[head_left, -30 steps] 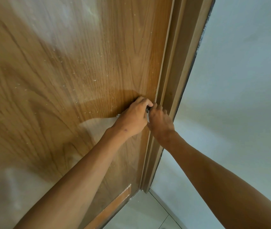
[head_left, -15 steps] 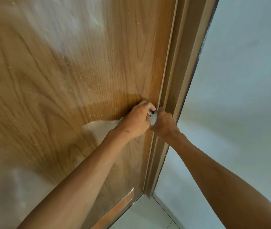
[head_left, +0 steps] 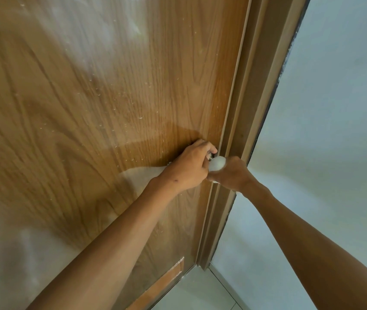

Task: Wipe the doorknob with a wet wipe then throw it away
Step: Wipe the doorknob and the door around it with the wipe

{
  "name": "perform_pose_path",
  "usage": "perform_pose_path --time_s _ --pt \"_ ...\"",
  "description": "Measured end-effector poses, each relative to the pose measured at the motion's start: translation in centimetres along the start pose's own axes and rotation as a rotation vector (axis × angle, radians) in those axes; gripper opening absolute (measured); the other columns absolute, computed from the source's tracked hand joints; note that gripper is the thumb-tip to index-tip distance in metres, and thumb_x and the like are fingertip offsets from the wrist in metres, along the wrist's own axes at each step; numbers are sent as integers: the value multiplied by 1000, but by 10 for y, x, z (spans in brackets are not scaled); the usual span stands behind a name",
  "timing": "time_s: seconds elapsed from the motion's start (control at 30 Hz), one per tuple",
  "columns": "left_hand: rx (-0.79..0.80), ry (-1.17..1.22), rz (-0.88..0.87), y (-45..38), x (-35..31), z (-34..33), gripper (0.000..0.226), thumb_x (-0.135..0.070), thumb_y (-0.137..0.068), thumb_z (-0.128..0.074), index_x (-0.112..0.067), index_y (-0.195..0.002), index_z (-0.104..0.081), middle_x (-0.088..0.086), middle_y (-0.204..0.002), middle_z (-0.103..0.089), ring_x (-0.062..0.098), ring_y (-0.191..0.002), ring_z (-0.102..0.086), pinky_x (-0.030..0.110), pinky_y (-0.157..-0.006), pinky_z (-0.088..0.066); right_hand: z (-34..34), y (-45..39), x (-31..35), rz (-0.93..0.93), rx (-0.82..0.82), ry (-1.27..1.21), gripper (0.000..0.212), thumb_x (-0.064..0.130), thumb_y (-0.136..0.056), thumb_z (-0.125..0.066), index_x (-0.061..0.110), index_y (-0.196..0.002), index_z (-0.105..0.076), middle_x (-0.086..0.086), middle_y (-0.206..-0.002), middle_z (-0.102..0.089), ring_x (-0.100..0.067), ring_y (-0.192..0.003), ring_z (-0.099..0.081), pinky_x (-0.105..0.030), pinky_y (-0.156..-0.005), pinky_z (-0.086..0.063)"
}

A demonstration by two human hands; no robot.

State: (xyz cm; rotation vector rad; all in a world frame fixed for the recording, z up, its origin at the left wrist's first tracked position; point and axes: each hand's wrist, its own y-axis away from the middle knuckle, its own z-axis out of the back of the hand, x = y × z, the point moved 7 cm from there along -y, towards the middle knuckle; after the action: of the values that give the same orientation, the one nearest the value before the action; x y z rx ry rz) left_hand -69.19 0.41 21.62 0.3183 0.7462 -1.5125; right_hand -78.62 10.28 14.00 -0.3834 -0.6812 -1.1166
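Two hands (head_left: 209,168) press one wet wipe (head_left: 217,163) against doorknob (head_left: 210,156)

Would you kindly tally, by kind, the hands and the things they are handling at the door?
Bare hands: 2, left hand and right hand
White wet wipe: 1
Metal doorknob, mostly hidden: 1
Brown wooden door: 1
Total: 5

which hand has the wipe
The right hand: the white wipe bulges from its grip beside the door frame. The left hand shows no wipe, curled against the door.
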Motion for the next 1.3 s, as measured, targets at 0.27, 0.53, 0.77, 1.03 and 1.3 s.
perform_pose_path --time_s 0.27,0.53,0.77,1.03,1.3 --pt "25 -32 -10 -1 3 0 31 -1 -96 -46 -13 -121 -58 1 -129 -54 17 -117 -54 31 -99 -48 5 0 4 81 23 157 64 26 -70 -85 11 -123 -53 -5 -106 -58 -16 -95 -55 -27 -74 -47" --pt "121 -119 -76 2 8 -11 39 -4 -97 -47 -14 -133 -55 3 -142 -51 17 -130 -49 35 -107 -44 6 -2 5 101 36 340 62 31 -72 -84 12 -123 -55 -8 -113 -64 -16 -89 -55 -26 -78 -41" --pt "76 -229 -206 7 6 -18 41 -8 -96 -51 -15 -136 -53 -1 -146 -48 14 -131 -48 33 -110 -41 8 5 5 132 87 268 53 34 -75 -81 10 -117 -59 -3 -96 -60 -17 -87 -60 -24 -77 -45" --pt "-84 -185 -276 22 4 -25 34 -15 -96 -51 -19 -129 -59 -7 -138 -55 7 -125 -51 14 -103 -36 21 28 12 203 149 191 40 37 -90 -64 5 -113 -61 -9 -95 -69 -22 -83 -68 -34 -84 -56" --pt "-78 132 -195 29 5 -38 23 -7 -91 -61 -13 -113 -66 -3 -111 -61 6 -102 -61 16 -89 -50 17 47 15 278 138 109 21 21 -98 -55 10 -113 -61 4 -86 -63 -15 -79 -64 -7 -63 -43"
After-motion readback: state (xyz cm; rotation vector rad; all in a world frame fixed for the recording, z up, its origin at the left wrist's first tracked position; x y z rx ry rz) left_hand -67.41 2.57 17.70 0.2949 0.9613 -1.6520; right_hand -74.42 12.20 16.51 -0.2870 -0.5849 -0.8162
